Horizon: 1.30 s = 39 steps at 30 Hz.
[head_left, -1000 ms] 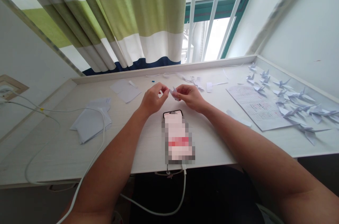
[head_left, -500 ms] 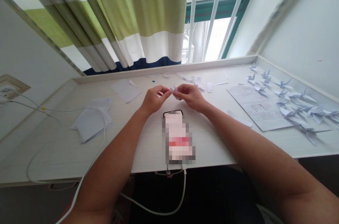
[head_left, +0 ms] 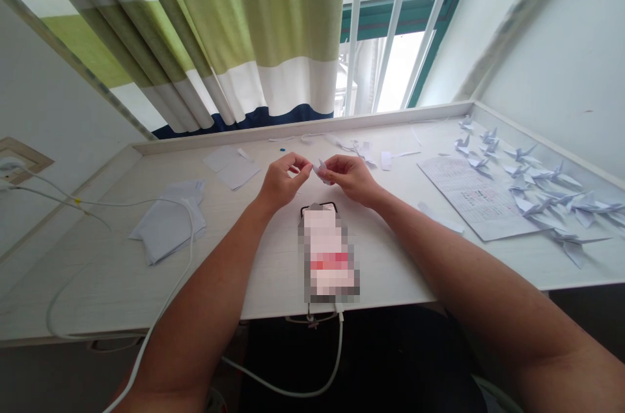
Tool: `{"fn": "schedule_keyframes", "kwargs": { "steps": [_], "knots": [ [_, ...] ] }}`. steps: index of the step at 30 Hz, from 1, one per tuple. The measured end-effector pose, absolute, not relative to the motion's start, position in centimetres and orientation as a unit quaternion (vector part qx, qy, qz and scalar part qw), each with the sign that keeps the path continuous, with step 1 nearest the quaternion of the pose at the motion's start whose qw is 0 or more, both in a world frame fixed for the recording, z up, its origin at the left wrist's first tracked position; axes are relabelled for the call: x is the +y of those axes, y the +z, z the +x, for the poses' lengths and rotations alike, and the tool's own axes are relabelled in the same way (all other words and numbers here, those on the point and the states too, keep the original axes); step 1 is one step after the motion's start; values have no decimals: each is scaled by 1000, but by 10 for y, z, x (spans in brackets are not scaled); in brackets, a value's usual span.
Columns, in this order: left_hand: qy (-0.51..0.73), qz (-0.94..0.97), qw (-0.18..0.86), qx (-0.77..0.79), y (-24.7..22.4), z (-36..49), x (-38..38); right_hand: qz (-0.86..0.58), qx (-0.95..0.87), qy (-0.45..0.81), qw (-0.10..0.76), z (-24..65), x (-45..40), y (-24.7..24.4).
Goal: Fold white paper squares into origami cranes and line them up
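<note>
A small folded white paper piece (head_left: 322, 170) with pointed tips is held above the desk, beyond the phone. My right hand (head_left: 352, 178) pinches its right side between thumb and fingers. At its left tip, the thumb and forefinger of my left hand (head_left: 286, 180) are pressed together on the paper's end. The phone (head_left: 329, 250) lies face up nearer the desk's front edge, its screen blurred out, with a white cable at its lower end.
Several folded paper cranes (head_left: 537, 204) spread over the right side, beside a written sheet (head_left: 481, 198). Loose white sheets (head_left: 170, 224) lie on the left, crossed by a white cable (head_left: 191, 237). Paper scraps (head_left: 364, 151) lie near the back of the desk (head_left: 273, 283).
My left hand has shifted slightly left, along the paper's pointed end. My right hand and the phone are nearly where they were.
</note>
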<state>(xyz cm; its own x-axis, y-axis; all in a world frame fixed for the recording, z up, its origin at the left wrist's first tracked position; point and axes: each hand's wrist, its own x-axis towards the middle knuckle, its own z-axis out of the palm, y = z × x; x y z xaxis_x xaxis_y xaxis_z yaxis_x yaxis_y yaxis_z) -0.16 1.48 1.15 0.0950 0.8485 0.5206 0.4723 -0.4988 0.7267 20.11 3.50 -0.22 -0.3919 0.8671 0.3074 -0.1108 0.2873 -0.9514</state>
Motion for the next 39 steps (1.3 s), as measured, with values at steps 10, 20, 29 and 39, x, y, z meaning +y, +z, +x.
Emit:
{"fn": "schedule_keyframes", "kwargs": {
  "steps": [10, 20, 29, 39],
  "knots": [
    [507, 668, 262, 478, 13, -4, 15, -287, -647, 530, 467, 200, 35, -3],
    [498, 666, 322, 453, 13, -4, 14, -283, -644, 533, 470, 200, 35, -2],
    [492, 667, 351, 437, 14, -4, 15, -280, -645, 536, 467, 200, 35, -2],
    [490, 672, 301, 466, 8, -3, 16, -272, -633, 550, 471, 200, 36, -4]
  ]
}}
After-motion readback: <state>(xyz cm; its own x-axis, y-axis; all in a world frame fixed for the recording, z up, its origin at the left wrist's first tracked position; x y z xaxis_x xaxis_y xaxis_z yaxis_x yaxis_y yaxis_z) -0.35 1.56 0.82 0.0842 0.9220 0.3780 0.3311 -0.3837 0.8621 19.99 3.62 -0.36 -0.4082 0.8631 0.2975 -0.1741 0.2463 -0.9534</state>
